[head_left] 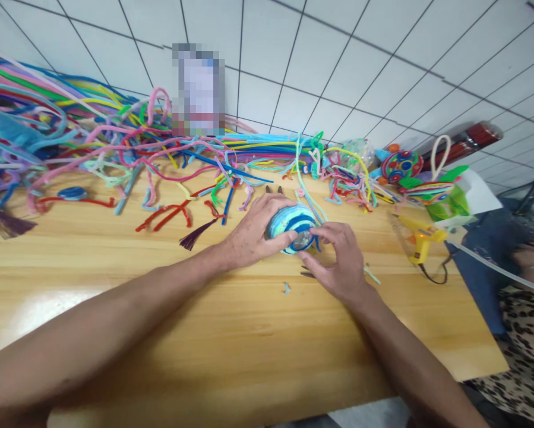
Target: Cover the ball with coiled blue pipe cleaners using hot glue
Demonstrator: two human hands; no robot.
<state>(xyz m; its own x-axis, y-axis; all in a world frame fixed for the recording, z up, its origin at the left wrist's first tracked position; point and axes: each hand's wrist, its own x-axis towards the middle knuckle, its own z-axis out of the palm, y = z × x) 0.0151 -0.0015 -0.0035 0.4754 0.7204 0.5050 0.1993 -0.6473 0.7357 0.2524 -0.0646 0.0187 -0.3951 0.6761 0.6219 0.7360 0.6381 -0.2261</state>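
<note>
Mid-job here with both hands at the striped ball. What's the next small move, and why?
I'd probably have the right hand press gently along the edge of the pale patch on the striped ball, while the left hand steadies it. That patch looks unwrapped, and the right fingers are right beside it.

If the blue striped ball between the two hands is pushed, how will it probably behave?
The striped ball would likely roll, since its visible side is rounded. Its bands look like the fuzzy strips lying behind, so it may not be very slippery. The clear patch hints at a see-through core, perhaps light for its size.
</note>
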